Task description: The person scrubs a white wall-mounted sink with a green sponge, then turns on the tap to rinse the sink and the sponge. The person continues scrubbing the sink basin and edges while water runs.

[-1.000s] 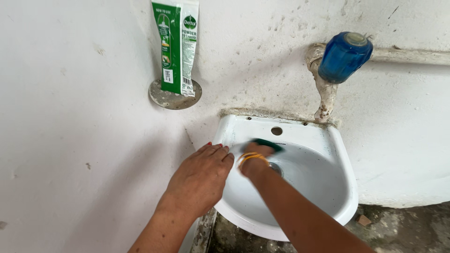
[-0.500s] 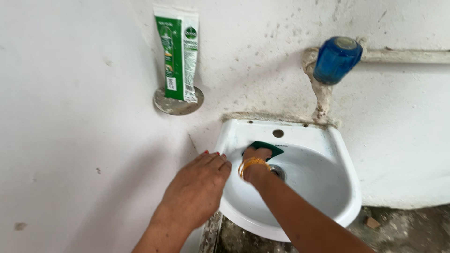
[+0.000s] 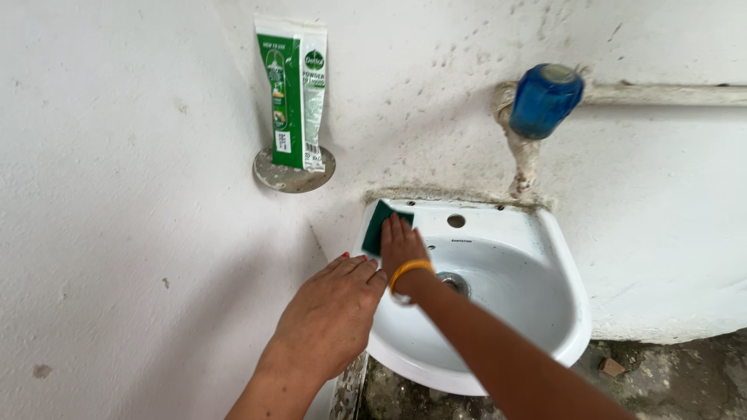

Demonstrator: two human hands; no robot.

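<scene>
A small white wall basin [image 3: 545,241] hangs in the corner of two white walls. My right hand [image 3: 401,247], with an orange bangle at the wrist, presses a dark green scrub pad [image 3: 377,225] flat against the basin's back left rim. My left hand [image 3: 331,315] lies palm down on the basin's left edge, fingers together, holding nothing. The metal drain [image 3: 454,283] shows just right of my right wrist.
A blue tap handle [image 3: 545,99] sticks out of a pipe above the basin's back rim. A green and white pouch [image 3: 293,92] stands on a small round metal wall shelf [image 3: 292,175]. Rough dirty floor lies below the basin at the right.
My right hand has slid the green pad from the middle of the bowl near the drain up to the back left rim. My left hand stays on the left edge.
</scene>
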